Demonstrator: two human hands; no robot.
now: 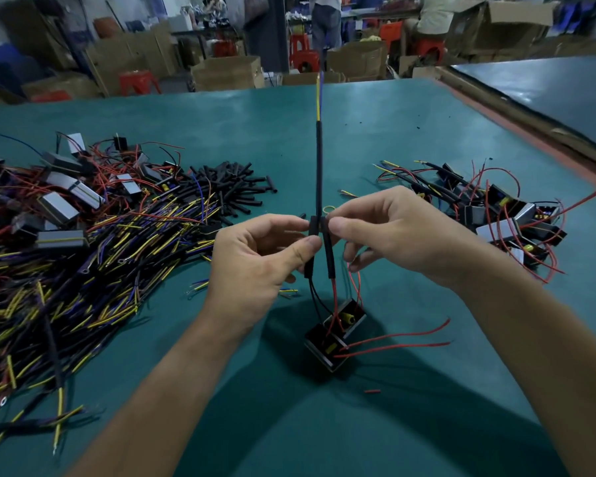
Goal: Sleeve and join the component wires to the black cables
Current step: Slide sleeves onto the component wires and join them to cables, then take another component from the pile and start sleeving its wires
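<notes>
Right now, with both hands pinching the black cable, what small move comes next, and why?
Probably snug the two sleeves up against the base of the black cable. The left hand and right hand both pinch them there, and a black wire and a red wire leave the sleeves' lower ends toward the components.

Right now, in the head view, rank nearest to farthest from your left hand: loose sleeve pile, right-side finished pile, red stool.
1. Loose sleeve pile, just beyond the left hand.
2. Finished pile, right, past the right hand.
3. Red stool, beyond the table's far edge.
</notes>
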